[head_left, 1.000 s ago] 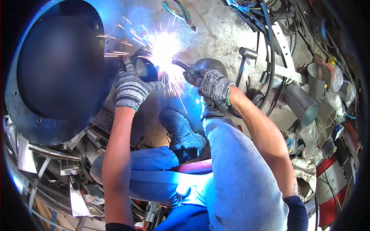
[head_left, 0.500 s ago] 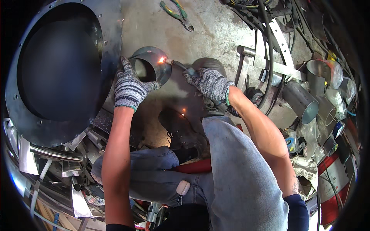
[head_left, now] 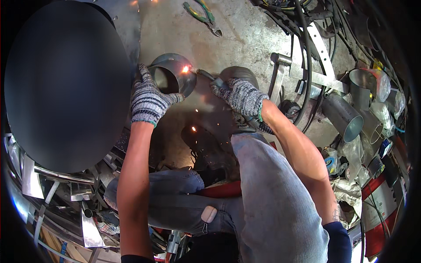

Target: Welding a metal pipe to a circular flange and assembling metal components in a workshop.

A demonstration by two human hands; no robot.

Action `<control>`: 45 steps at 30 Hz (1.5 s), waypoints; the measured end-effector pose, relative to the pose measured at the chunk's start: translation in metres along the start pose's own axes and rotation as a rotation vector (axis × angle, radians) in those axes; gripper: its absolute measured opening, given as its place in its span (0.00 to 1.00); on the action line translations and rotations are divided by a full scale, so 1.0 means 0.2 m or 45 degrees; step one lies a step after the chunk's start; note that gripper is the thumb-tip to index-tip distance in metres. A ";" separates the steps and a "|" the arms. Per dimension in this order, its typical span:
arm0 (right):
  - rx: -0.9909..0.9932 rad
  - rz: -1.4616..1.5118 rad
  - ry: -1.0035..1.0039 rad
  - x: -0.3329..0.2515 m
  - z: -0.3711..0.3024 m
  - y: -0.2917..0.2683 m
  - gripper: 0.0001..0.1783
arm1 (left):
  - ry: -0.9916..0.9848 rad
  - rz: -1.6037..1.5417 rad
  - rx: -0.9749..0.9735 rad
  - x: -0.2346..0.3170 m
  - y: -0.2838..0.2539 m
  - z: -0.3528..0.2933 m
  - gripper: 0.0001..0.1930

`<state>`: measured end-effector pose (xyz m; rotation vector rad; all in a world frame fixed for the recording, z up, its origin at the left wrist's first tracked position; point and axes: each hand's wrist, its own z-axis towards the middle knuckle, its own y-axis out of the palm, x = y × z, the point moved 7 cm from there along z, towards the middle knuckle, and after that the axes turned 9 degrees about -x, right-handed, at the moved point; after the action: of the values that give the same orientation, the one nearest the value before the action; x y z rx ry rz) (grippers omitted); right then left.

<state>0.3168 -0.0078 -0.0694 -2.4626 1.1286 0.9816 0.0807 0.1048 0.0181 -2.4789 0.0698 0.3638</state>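
My left hand (head_left: 150, 101), in a striped knit glove, grips the near left side of a short grey steel pipe piece (head_left: 187, 83). Its thumb lies along the near rim and its fingers reach up the left side. The round opening of the pipe faces me. In a matching glove, my right hand (head_left: 242, 97) is closed around a welding torch (head_left: 206, 75). The torch points left, and its tip glows bright orange-white at the pipe's upper right edge. Sparks fly below, near my boot (head_left: 199, 138).
A large dark oval (head_left: 66, 87) blocks the left of the view. Green-handled cutting pliers (head_left: 204, 18) lie on the concrete floor (head_left: 250, 35). Cables (head_left: 305, 65), loose pipe sections (head_left: 344, 115) and metal strips (head_left: 322, 79) crowd the right. Metal scrap (head_left: 90, 230) is piled lower left.
The dark oval at the left has grown and now covers most of the metal ring with holes seen there before. The sparks have spread. Both hands, pipe and torch have barely moved.
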 end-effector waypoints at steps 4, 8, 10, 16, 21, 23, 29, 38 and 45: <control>-0.046 0.029 0.021 0.04 0.07 0.04 0.36 | -0.049 -0.034 -0.084 0.01 -0.06 -0.05 0.84; -0.007 -0.292 -0.250 0.03 0.12 0.08 0.37 | 0.038 -0.035 0.043 -0.04 0.01 0.02 0.86; -0.047 -0.090 -0.138 -0.01 0.04 0.03 0.37 | 0.045 -0.020 0.048 -0.01 0.03 0.03 0.86; 0.032 -0.063 -0.063 0.05 0.04 0.04 0.34 | -0.011 -0.046 -0.047 0.03 -0.01 -0.02 0.84; 0.071 -0.360 -0.416 -0.13 0.07 0.06 0.30 | 0.039 0.035 0.149 -0.07 -0.02 0.01 0.85; 0.072 -0.352 -0.379 0.03 0.11 0.07 0.31 | 0.075 -0.006 0.098 -0.03 0.02 0.04 0.85; 0.158 -0.202 -0.320 0.10 0.08 0.06 0.34 | 0.027 -0.112 -0.014 0.00 0.02 0.02 0.84; 0.198 0.135 0.015 0.03 -0.07 0.01 0.28 | 0.330 0.381 0.213 0.10 -0.01 -0.09 0.76; 0.311 0.145 -0.025 0.03 -0.11 -0.02 0.30 | 0.122 -0.228 0.149 -0.02 -0.04 -0.03 0.73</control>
<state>0.3326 -0.0201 -0.0571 -2.2128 1.3105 0.8404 0.0798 0.1078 0.0290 -2.3631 -0.0887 0.1604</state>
